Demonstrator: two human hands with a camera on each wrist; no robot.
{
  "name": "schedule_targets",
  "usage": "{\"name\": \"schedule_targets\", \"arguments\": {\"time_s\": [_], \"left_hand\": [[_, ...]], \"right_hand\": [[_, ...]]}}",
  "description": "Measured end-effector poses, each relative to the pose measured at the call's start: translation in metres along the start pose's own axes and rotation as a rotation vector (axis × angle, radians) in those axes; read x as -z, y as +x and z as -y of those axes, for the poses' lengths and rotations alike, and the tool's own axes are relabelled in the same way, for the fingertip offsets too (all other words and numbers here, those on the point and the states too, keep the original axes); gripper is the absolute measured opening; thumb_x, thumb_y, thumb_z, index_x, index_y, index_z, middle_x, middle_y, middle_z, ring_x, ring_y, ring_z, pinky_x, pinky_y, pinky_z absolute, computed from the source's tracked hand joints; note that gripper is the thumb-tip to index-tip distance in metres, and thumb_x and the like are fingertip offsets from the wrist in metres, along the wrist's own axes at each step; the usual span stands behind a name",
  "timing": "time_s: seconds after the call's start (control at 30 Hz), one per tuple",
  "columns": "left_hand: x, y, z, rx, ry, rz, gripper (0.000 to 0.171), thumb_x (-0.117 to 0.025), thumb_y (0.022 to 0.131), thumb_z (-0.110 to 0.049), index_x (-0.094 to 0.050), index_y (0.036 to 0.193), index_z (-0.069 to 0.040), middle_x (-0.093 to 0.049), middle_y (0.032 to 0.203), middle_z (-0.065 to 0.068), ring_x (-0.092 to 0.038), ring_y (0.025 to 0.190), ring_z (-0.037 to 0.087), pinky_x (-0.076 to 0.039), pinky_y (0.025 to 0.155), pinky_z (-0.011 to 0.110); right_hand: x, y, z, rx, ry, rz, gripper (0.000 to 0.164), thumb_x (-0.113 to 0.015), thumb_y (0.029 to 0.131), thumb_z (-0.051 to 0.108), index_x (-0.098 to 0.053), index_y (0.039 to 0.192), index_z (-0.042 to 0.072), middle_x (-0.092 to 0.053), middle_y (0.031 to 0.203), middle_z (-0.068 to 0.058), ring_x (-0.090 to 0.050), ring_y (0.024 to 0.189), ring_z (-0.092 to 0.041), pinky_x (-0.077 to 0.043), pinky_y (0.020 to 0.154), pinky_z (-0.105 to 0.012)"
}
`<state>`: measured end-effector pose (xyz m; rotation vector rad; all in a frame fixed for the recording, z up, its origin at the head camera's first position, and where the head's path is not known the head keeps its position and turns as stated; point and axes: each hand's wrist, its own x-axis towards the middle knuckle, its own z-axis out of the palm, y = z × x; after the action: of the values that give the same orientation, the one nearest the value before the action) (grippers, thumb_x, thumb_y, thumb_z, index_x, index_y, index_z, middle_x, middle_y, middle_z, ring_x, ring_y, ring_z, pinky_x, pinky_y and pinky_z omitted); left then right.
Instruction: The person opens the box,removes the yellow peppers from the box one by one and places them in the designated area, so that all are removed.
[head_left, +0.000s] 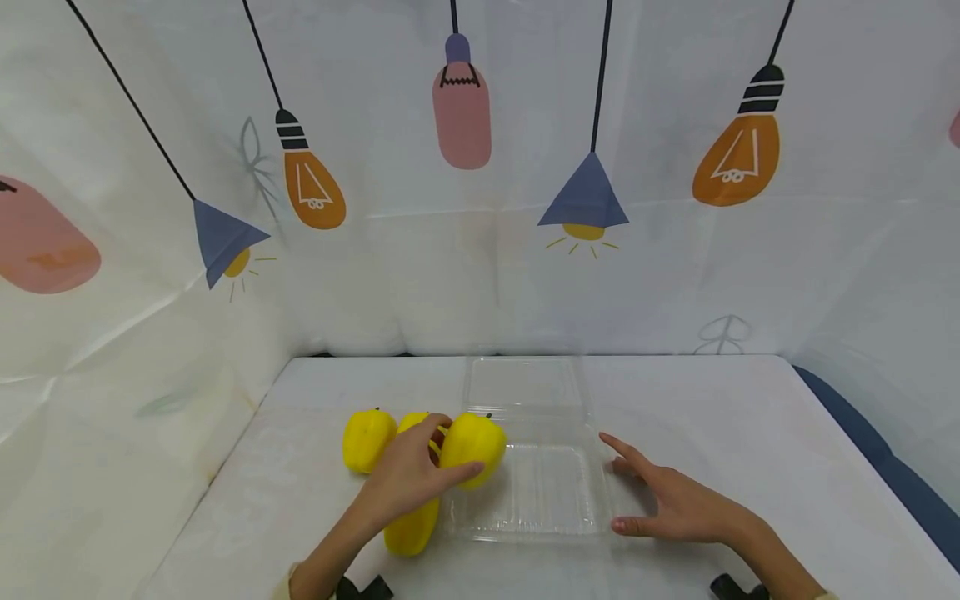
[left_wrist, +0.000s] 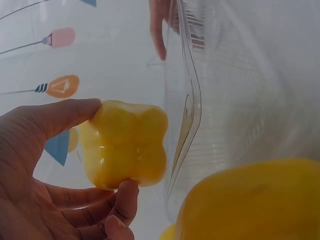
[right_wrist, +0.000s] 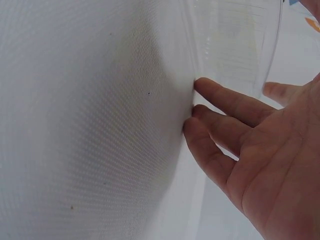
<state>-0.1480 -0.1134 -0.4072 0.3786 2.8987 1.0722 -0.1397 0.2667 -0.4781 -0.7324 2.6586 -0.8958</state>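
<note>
My left hand grips a yellow bell pepper between thumb and fingers, at the left side of a clear plastic clamshell container. In the left wrist view the thumb lies on one side of the held pepper and the fingertips on the other. The container's lid is folded back away from me. My right hand is beside the container's right wall with its fingers spread and nothing in it. In the right wrist view its fingertips rest close by the container's edge.
More yellow peppers are left of the container: one farther back, one nearer me, another partly behind my left hand. They stand on a white table. A cloth printed with lamps hangs behind it.
</note>
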Motion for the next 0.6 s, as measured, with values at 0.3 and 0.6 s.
{"name": "schedule_targets", "arguments": {"time_s": [0.3, 0.6], "left_hand": [[0.008, -0.004, 0.008, 0.024, -0.035, 0.0, 0.07, -0.08, 0.072, -0.06, -0.058, 0.119, -0.013, -0.062, 0.098, -0.002, -0.057, 0.079, 0.012, -0.05, 0.068, 0.03], [0.015, -0.009, 0.014, 0.052, -0.018, -0.031, 0.07, -0.081, 0.071, -0.06, -0.058, 0.119, -0.015, -0.06, 0.094, -0.004, -0.057, 0.078, 0.012, -0.05, 0.065, 0.028]], "right_hand": [[-0.001, 0.0, -0.001, -0.014, -0.008, -0.006, 0.103, -0.072, 0.083, 0.057, -0.008, 0.159, 0.028, -0.054, 0.139, -0.01, -0.053, 0.125, -0.032, -0.044, 0.094, -0.059], [0.0, 0.001, -0.001, -0.02, 0.012, 0.002, 0.102, -0.071, 0.084, 0.055, -0.007, 0.159, 0.029, -0.052, 0.14, -0.011, -0.051, 0.127, -0.032, -0.043, 0.095, -0.06]]}}
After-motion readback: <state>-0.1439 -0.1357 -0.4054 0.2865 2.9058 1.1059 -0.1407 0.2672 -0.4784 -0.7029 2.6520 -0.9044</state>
